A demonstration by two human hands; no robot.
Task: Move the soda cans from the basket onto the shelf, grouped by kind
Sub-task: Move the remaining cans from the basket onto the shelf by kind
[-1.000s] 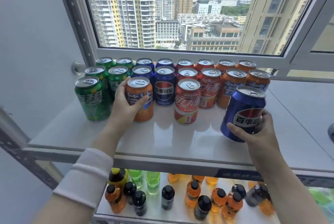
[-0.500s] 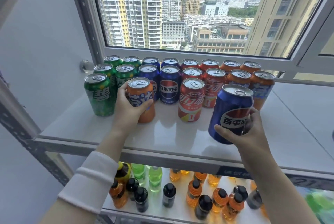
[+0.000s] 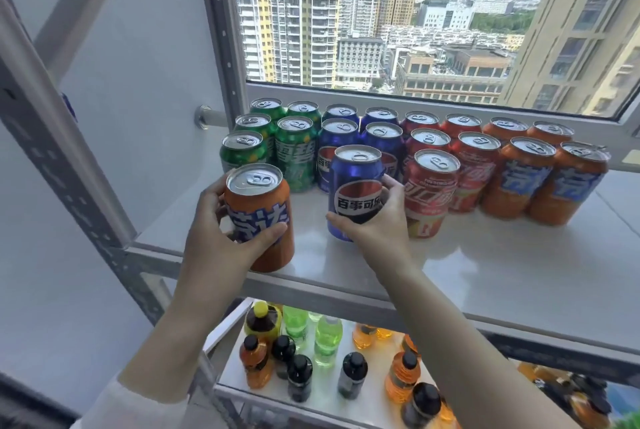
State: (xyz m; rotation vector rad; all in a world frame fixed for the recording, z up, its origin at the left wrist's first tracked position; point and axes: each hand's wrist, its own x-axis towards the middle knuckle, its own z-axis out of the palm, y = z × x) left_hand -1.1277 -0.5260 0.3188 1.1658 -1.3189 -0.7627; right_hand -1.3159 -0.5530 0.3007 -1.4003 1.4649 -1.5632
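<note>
1. On the near left edge of the white shelf board (image 3: 485, 272), the left hand (image 3: 211, 241) wraps fingers and thumb round an upright orange aluminium soda can (image 3: 266, 255).
2. Right of it, the right hand (image 3: 381, 227) clamps an upright blue cola can (image 3: 353, 169), just in front of the column of blue cans (image 3: 337, 137).
3. Green cans (image 3: 296, 148) stand left of that column, red cans (image 3: 429, 193) and then orange cans (image 3: 519, 179) right of it.
4. Below, plastic bottles (image 3: 325, 338) stand on a lower shelf (image 3: 322, 404).
</note>
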